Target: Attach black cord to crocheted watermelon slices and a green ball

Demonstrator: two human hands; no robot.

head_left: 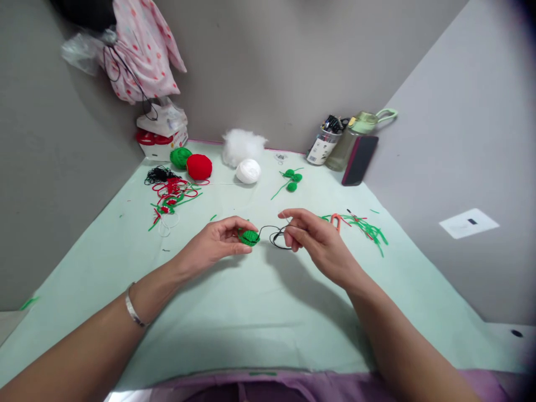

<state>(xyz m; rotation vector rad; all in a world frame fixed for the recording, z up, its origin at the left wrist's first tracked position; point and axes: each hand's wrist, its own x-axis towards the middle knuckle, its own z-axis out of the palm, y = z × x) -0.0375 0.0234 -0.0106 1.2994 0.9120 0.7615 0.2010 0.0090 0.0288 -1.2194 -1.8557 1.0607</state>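
Note:
My left hand [226, 237] is closed around a small green crocheted piece [250, 238], gripping it between thumb and fingers above the table. Black yarn [272, 228] runs from the piece in loose loops over to my right hand [307, 237]. The fingers of that hand are pinched on the yarn, apart from the green piece. A thin pale sliver shows by the right index finger, too fine to name with certainty. Beyond the hands, several small green crocheted pieces [293, 177] with yarn tails lie on the table.
At back left are red [199, 167] and green yarn balls [181, 158] and tangled scraps [171, 195]. White stuffing [243, 146] and a white ball [248, 171] sit mid-back. A pen cup [322, 146], bottle [345, 145] and phone [360, 161] stand back right. Orange-handled scissors [335, 221] lie near green scraps [368, 228].

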